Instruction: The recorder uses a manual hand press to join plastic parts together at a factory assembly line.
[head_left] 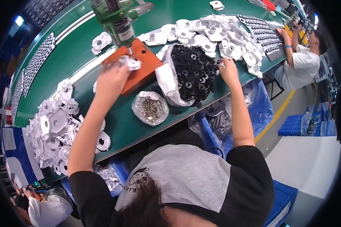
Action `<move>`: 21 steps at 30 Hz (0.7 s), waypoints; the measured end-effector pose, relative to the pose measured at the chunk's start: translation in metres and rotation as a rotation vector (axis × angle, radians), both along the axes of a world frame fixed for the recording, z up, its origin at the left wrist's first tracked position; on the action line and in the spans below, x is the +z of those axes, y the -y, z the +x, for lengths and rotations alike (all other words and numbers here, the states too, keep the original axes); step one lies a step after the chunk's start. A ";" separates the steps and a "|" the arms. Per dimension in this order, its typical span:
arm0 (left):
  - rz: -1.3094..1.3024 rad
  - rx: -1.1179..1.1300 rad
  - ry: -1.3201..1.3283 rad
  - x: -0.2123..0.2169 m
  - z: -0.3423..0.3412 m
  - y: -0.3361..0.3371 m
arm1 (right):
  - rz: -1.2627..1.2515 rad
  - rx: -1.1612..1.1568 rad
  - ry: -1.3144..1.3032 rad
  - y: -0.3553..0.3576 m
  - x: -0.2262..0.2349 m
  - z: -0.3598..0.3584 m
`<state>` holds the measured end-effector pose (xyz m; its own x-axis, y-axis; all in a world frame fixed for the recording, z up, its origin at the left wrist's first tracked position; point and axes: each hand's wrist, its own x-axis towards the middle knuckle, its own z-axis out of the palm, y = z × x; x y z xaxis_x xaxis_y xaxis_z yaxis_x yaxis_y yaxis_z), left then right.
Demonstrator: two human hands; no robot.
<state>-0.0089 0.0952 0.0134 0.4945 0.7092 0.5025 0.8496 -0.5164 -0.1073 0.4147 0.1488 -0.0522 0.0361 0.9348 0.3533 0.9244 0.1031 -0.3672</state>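
A white plastic part (pixel 133 65) sits on an orange block (pixel 143 75), under the tip of a green press (pixel 119 28). Against the left end of that part is my left hand (pixel 113 77), its fingers smeared by motion. My right hand (pixel 228 71) is closed in a pinch between a bag of black plastic pieces (pixel 195 73) and a heap of white plastic parts (pixel 231 49); what it pinches is too small to make out. An open clear bag of metal screws (pixel 151 109) stands in front of the orange block.
More white parts (pixel 55 128) are piled at the left. Racks of small dark pieces (pixel 39 62) lie at far left and far right. Blue bins (pixel 257 109) with plastic liners stand below the right table edge. Another person (pixel 301 60) works at the right, one more at lower left.
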 end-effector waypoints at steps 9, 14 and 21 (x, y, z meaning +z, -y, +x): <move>0.026 0.060 0.268 -0.018 0.014 -0.015 | -0.178 0.033 -0.443 -0.008 -0.013 0.021; 0.051 0.096 0.306 -0.019 0.015 -0.015 | -0.169 0.089 -0.740 -0.004 -0.013 0.030; 0.137 0.079 0.303 -0.027 0.011 -0.016 | -0.198 0.120 -0.812 -0.013 0.028 0.014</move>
